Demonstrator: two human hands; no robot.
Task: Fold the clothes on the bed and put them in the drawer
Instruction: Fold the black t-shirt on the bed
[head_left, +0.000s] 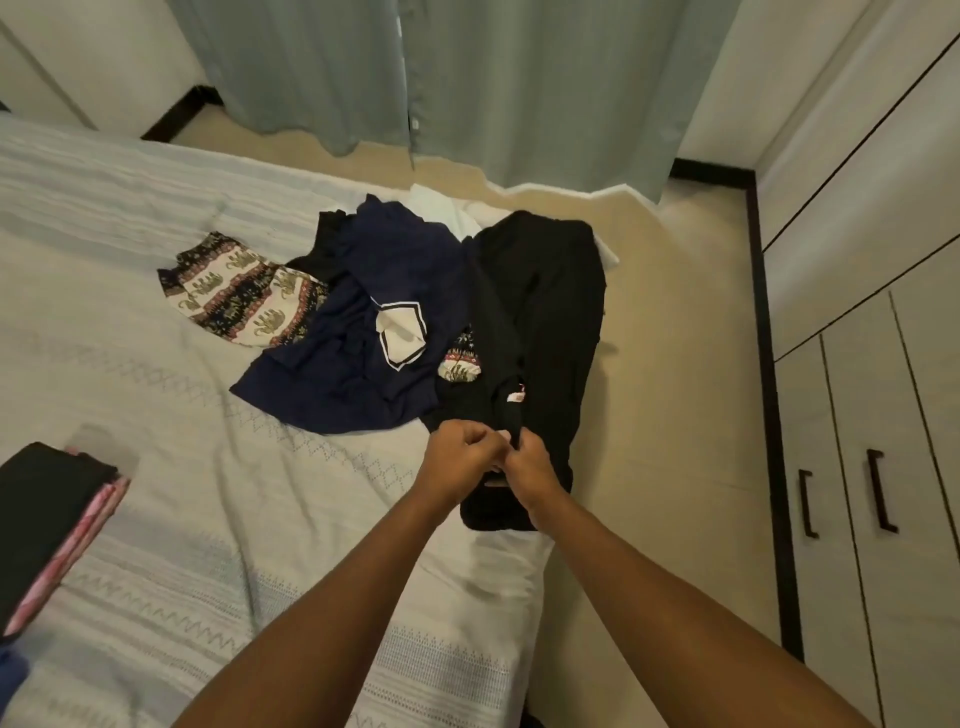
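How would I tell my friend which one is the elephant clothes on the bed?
Look at the bed with the pale cover and find the heap of unfolded clothes near its far corner. The elephant-print garment lies spread at the heap's left end, touching the navy garment. Its neighbours are plain dark; it shows white bands of elephants.

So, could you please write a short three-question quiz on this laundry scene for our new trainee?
1. True or false: the left hand and the right hand both hold the black garment.
2. The elephant-print cloth lies: A) left of the navy garment; B) on the floor; C) inside the wardrobe.
3. Fill in: the folded stack rests on the ___.
Key: 1 true; 2 A; 3 bed.
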